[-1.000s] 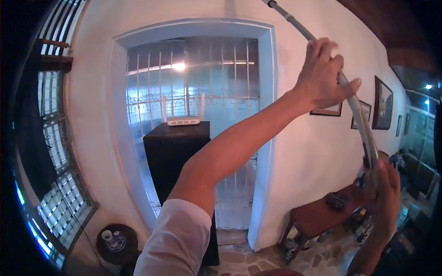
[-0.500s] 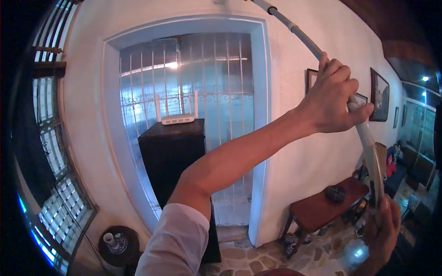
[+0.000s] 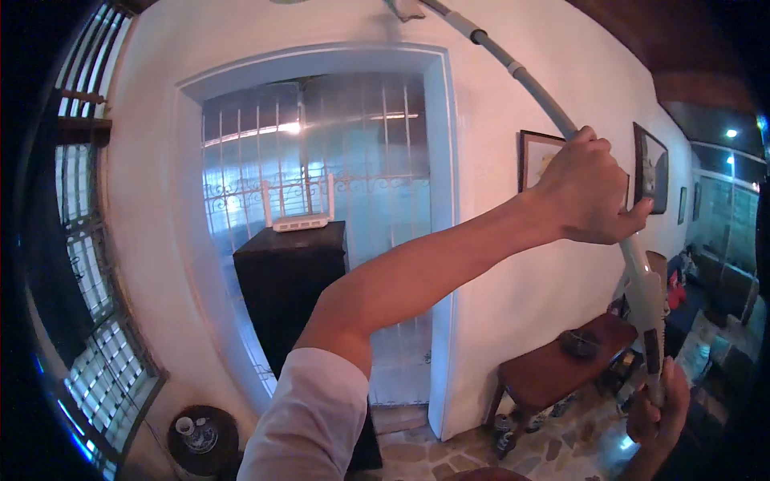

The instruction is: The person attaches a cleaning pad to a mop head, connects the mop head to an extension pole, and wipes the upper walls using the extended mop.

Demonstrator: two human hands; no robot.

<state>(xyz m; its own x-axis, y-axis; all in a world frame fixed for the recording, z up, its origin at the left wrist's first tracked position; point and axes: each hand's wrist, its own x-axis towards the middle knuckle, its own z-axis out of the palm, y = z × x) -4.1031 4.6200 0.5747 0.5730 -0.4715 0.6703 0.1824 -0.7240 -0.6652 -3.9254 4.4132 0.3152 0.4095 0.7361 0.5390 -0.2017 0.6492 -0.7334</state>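
A long grey mop slants across the upper right, its jointed pole rising to the top left. Part of its head shows at the top edge, against the white wall above the doorway; the rest is cut off. My left hand, at the end of a white sleeve, is wrapped around the pole at mid-length. Lower down, my right hand is closed around the bottom end of the thicker, ribbed handle section.
A barred door stands in a white frame. Before it, a dark cabinet bears a white router. A round stand with vases sits at lower left, a wooden bench at right. Framed pictures hang on the wall.
The view has tilted up slightly, so more of the mop's head shows at the top. Both hands stay on the mop; the right hand appears a little lower.
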